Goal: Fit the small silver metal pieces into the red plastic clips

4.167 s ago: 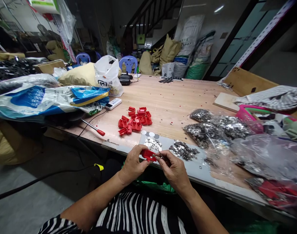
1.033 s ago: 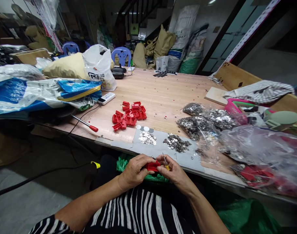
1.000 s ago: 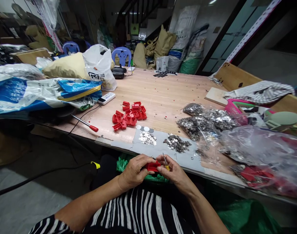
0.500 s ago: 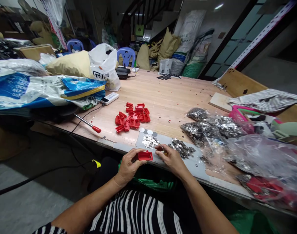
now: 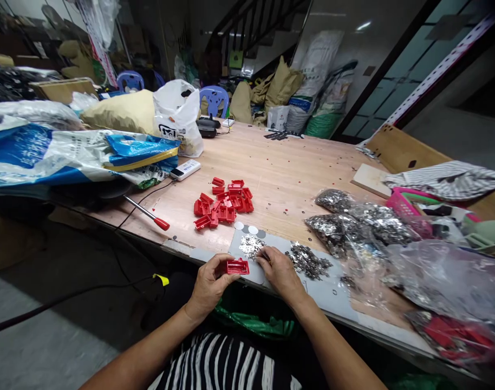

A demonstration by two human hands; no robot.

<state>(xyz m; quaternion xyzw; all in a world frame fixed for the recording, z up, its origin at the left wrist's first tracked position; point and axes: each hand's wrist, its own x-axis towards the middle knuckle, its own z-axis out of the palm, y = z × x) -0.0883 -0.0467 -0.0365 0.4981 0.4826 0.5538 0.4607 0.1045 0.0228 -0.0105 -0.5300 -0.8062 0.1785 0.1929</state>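
Observation:
My left hand (image 5: 210, 284) is closed on a small red plastic box (image 5: 238, 267), its open side facing up towards me, above the table's near edge. Small metal bits seem to show inside the box. My right hand (image 5: 280, 273) has its fingers pinched round a small tool, mostly hidden by the fingers. Its fingertips are at the near edge of a pile of shiny flat metal pieces (image 5: 251, 246). To the right of that hand lies a pile of darker metal pieces (image 5: 310, 261). Both piles rest on a grey mat (image 5: 241, 234).
Several red plastic boxes (image 5: 223, 203) lie heaped beyond my left hand. A red-handled lever (image 5: 161, 223) juts up at the left. Plastic bags of metal pieces (image 5: 332, 233) crowd the right, near a pink basket (image 5: 408, 203). Large sacks (image 5: 77, 146) cover the left side.
My right hand has lowered to the shiny metal pieces, its fingers drawn closer together over the tool. My left hand still holds the red box, slightly lower in the view.

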